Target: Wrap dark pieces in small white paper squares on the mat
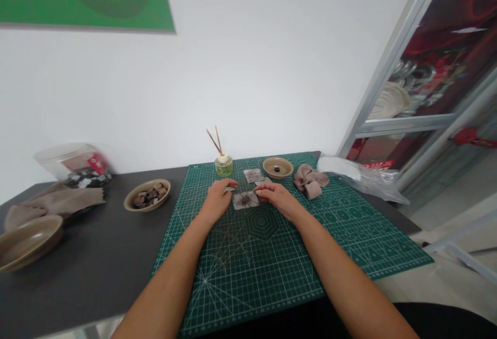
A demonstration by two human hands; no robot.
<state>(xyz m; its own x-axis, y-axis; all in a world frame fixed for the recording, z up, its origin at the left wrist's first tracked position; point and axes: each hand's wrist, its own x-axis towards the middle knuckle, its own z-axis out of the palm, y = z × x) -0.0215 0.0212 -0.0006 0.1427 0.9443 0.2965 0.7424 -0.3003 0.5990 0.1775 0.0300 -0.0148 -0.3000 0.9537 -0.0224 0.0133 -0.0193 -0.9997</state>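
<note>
Right hand (275, 197) touching pale rectangular piece (245, 200), dark-streaked.

One left hand (218, 198), one right hand (277, 199); clock read from between them. Three bowls (30, 243): two at 9, one at 2. Two cloth heaps (307, 176): 9 and 3. One diffuser bottle (224, 167) at 11, two sticks (214, 142). One cutting mat (279, 266). Marbled pieces (245, 201): at least two. Blocks (146, 197): several, count unclear.

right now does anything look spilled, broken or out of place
No spill or break shows. The green cutting mat looks oddly placed, though: its near right corner juts past the dark table, over the floor.
</note>
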